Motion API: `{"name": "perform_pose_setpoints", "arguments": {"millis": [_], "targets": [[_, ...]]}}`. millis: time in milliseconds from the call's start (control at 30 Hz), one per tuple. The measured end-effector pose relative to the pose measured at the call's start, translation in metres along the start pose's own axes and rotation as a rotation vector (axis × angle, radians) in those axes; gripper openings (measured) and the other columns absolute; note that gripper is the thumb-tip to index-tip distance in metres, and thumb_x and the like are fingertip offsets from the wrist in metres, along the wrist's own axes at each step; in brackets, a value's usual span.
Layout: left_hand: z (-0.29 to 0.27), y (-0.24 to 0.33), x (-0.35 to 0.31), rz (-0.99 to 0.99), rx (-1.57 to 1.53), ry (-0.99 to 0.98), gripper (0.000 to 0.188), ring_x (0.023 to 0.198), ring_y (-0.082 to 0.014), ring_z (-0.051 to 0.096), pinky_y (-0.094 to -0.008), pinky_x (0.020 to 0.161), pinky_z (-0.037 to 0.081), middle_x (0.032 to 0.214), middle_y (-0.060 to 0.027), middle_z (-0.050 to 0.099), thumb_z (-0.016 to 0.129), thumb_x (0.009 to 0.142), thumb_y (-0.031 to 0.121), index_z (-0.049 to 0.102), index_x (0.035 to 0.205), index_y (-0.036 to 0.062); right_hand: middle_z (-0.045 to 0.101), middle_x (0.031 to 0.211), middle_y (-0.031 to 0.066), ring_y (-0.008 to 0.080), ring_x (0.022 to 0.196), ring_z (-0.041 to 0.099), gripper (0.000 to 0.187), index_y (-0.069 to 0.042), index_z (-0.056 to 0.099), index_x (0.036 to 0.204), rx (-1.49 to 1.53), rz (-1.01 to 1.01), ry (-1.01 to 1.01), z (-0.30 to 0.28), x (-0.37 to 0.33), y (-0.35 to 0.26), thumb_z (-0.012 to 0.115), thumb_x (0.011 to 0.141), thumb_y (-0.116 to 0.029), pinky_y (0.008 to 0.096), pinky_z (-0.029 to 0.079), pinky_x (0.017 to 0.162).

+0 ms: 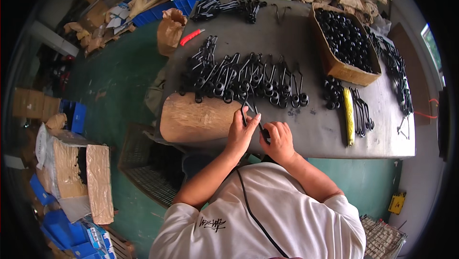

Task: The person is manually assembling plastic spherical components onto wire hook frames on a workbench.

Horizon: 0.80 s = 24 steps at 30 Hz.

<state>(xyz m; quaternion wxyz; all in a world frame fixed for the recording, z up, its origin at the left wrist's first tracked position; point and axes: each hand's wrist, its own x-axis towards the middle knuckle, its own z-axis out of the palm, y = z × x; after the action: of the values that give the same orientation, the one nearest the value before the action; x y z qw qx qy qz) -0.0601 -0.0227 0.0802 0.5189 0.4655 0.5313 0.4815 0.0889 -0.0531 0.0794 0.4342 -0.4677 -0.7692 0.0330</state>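
Both my hands are over the near edge of a grey metal table (315,134). My left hand (241,129) is closed round a slim black rod (244,115), held upright between thumb and fingers. Beside it, my right hand (278,139) grips another dark rod-like part (262,129), its lower end in the curled fingers. The upper ends of both overlap the pile behind, so their full shape is hard to make out. That pile is a row of black metal rods with round ringed ends (244,77). Under my left wrist lies a worn wooden board (201,118).
A cardboard box (351,73) of black round parts stands at the right. Near it lie a yellow wrapped stick (349,118) and several black hooks (366,115). A red-handled tool (191,37) and a paper bag (170,32) are at the far left; a plastic crate (148,163) sits below.
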Motion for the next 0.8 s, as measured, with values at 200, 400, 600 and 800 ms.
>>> {"name": "perform_pose_setpoints", "arguments": {"millis": [200, 400, 600, 800], "targets": [[-0.015, 0.02, 0.026, 0.307, 0.201, 0.02, 0.053, 0.112, -0.0229, 0.053, -0.0347, 0.095, 0.044, 0.127, -0.0138, 0.052, 0.066, 0.095, 0.027, 0.045, 0.135, -0.0003, 0.06, 0.082, 0.0084, 0.0292, 0.076, 0.059, 0.026, -0.007, 0.059, 0.096, -0.025, 0.188, 0.101, 0.022, 0.06, 0.016, 0.074, 0.075, -0.011, 0.0404, 0.045, 0.07], [-0.007, 0.035, 0.017, 0.722, 0.595, 0.251, 0.054, 0.132, -0.0408, 0.039, -0.0494, 0.111, 0.031, 0.142, -0.0231, 0.04, 0.068, 0.089, 0.018, 0.046, 0.135, 0.0008, 0.064, 0.09, 0.0065, 0.0269, 0.096, 0.06, 0.03, -0.01, 0.062, 0.099, -0.174, 0.257, 0.143, 0.062, 0.102, 0.048, 0.075, 0.076, -0.024, 0.0413, 0.041, 0.087], [-0.021, 0.019, 0.0, 0.787, 0.645, 0.254, 0.055, 0.132, -0.0417, 0.04, -0.0504, 0.111, 0.031, 0.142, -0.0235, 0.041, 0.066, 0.087, 0.009, 0.045, 0.136, -0.0005, 0.062, 0.117, 0.0101, 0.0313, 0.117, 0.055, 0.042, -0.008, 0.061, 0.115, -0.167, 0.129, 0.196, -0.002, 0.085, 0.072, 0.075, 0.078, -0.024, 0.045, 0.041, 0.1], [-0.041, 0.006, -0.014, 0.892, 0.741, 0.255, 0.052, 0.126, -0.0399, 0.046, -0.0492, 0.107, 0.037, 0.136, -0.023, 0.047, 0.064, 0.085, 0.005, 0.046, 0.134, -0.0025, 0.06, 0.127, 0.0129, 0.0313, 0.12, 0.053, 0.053, -0.009, 0.056, 0.129, -0.895, 0.762, 0.227, -0.174, -0.018, 0.249, 0.073, 0.082, -0.028, 0.0448, 0.043, 0.099]]}}
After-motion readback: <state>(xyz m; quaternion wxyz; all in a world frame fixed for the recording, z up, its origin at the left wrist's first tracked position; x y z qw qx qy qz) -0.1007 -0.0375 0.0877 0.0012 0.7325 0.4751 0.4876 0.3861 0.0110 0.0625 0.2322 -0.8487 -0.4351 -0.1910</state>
